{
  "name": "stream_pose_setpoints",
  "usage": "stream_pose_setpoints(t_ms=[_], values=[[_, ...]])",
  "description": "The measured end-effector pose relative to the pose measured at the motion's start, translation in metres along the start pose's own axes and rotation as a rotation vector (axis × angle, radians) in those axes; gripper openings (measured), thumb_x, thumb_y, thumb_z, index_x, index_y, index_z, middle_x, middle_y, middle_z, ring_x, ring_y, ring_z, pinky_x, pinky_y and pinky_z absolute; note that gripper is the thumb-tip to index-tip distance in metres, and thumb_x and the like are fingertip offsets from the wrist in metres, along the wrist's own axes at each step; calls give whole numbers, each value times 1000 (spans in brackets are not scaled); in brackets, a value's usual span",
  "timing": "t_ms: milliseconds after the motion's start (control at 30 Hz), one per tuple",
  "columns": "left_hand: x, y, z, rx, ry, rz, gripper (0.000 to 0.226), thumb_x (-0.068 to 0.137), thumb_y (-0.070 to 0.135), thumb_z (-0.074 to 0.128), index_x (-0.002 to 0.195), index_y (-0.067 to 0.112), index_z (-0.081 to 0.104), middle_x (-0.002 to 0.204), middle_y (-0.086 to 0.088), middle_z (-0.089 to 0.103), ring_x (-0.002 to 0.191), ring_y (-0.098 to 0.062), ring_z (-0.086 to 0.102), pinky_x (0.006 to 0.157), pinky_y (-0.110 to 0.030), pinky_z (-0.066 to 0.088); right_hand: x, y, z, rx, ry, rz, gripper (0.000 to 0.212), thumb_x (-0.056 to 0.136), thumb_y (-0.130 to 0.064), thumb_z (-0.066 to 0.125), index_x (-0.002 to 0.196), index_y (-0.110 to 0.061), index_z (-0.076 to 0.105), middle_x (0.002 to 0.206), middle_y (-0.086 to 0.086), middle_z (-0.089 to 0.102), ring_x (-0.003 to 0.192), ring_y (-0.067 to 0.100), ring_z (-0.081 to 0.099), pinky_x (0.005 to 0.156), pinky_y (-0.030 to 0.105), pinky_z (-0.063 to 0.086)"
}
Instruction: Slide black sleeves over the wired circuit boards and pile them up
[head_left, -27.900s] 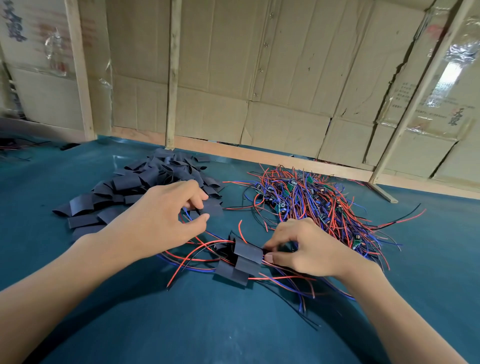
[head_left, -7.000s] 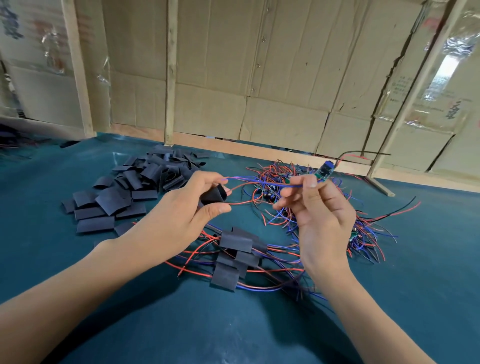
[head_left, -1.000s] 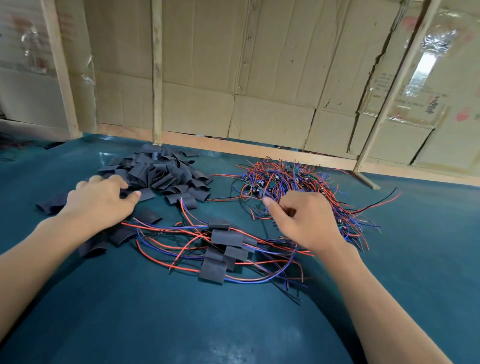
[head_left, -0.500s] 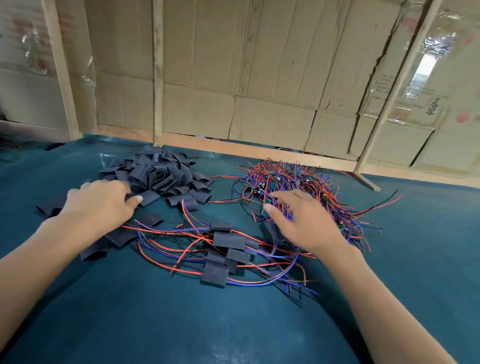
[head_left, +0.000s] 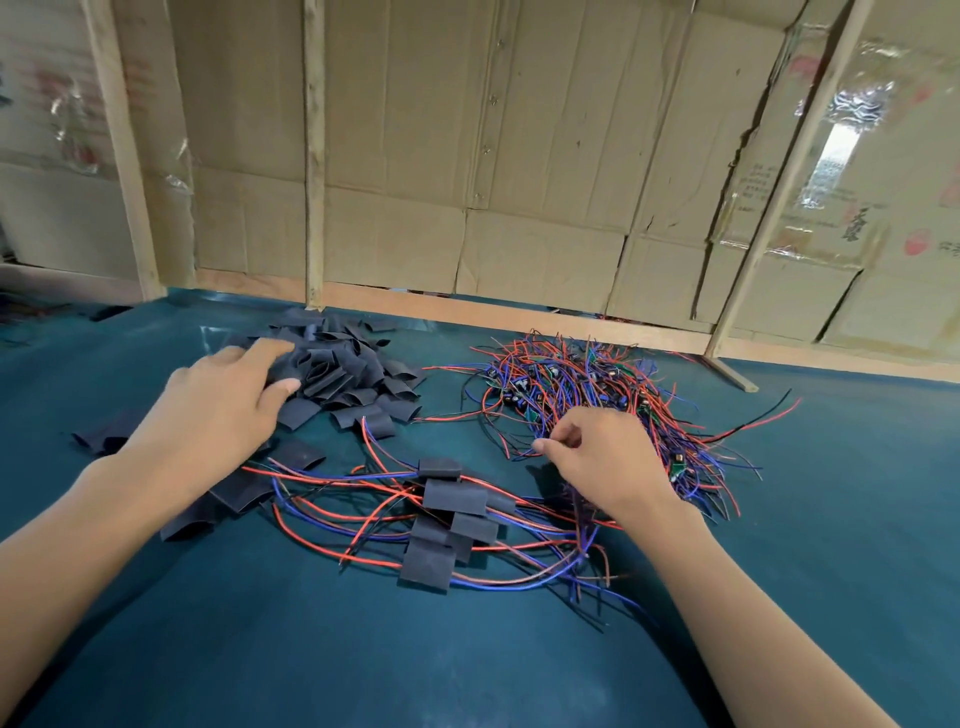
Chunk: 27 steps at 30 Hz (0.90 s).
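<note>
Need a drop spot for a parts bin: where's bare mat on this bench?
Bare: the green mat nearest the camera, below the sleeved-board pile, and the far right beyond the wired-board tangle. Crowded: centre band, from the black sleeve heap to the tangle, with both hands in it.

Your view is evenly lit and fairly bright, with soft light from above. Glare sits on the plastic tape (head_left: 836, 150) at upper right, and there's a faint sheen on the table (head_left: 218, 332). Your arms throw soft shadows on it. Wide-angle distortion bends the edges; corners are slightly soft, centre is sharp.
</note>
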<state>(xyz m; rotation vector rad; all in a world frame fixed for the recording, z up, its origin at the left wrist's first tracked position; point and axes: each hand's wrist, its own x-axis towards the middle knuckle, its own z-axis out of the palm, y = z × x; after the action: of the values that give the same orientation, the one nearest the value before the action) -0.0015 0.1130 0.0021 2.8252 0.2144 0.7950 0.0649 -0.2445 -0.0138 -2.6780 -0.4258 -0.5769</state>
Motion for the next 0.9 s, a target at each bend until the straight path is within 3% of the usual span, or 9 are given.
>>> stream_pose_setpoints(t_ms=[133, 200, 267, 367, 433, 500, 633, 767, 900], values=[[-5, 13, -3, 39, 47, 84, 44, 97, 36, 55, 139, 20, 52, 114, -12, 67, 110, -42, 51, 89, -54, 40, 0, 4, -6, 177, 94, 116, 13, 85, -20, 75, 96, -23, 68, 77, -18, 62, 73, 7, 62, 81, 27, 52], [-6, 18, -5, -12, 110, 147, 44, 96, 30, 60, 137, 18, 55, 111, -14, 68, 106, -42, 53, 86, -55, 40, -2, 5, -10, 305, 221, 165, 17, 86, -19, 76, 94, -29, 66, 77, -22, 62, 71, -4, 61, 77, 21, 50], [-8, 22, -7, -78, 151, 225, 45, 94, 24, 63, 137, 15, 55, 109, -15, 66, 101, -42, 55, 86, -54, 42, -3, 3, -16, 487, 366, 227, 16, 86, -20, 77, 94, -29, 66, 80, -19, 68, 73, -4, 66, 77, 20, 54], [-13, 32, -14, -203, 139, 285, 48, 95, 26, 61, 141, 18, 50, 108, -11, 63, 100, -35, 58, 86, -48, 47, -1, -5, -27, 1069, 467, 303, 19, 89, -11, 75, 107, -13, 67, 81, -7, 75, 71, 18, 72, 75, 31, 60], [-18, 40, -17, -279, 114, 300, 53, 95, 34, 59, 145, 26, 43, 112, -8, 65, 102, -32, 64, 87, -48, 52, -1, -15, -33, 1514, 412, 296, 22, 91, -1, 69, 112, 2, 62, 78, 1, 71, 72, 26, 70, 78, 33, 60], [-24, 47, -20, -362, 80, 323, 59, 93, 42, 58, 147, 36, 35, 118, -4, 67, 108, -25, 66, 95, -43, 52, -4, -27, -38, 1746, 329, 263, 15, 93, 3, 64, 107, 5, 61, 78, 7, 64, 77, 28, 67, 82, 32, 59], [-39, 62, -23, -493, 28, 362, 67, 85, 55, 59, 144, 51, 27, 119, 13, 66, 112, -1, 63, 103, -22, 45, -6, -45, -49, 1974, 361, 236, 7, 95, 4, 58, 98, 2, 64, 84, 6, 69, 85, 25, 69, 80, 29, 59], [-49, 75, -19, -645, 28, 414, 69, 82, 40, 72, 141, 47, 37, 113, 35, 58, 112, 15, 56, 98, -2, 36, -12, -54, -57, 2008, 250, 154, 20, 86, -10, 65, 105, -4, 64, 84, 5, 54, 86, 25, 71, 75, 28, 60], [-51, 83, -16, -645, 121, 460, 51, 81, 28, 78, 129, 29, 62, 112, 29, 63, 106, 16, 57, 96, -5, 40, -17, -65, -53, 1931, 214, 162, 12, 88, -11, 64, 99, -8, 66, 87, 4, 61, 84, 26, 74, 75, 32, 60]])
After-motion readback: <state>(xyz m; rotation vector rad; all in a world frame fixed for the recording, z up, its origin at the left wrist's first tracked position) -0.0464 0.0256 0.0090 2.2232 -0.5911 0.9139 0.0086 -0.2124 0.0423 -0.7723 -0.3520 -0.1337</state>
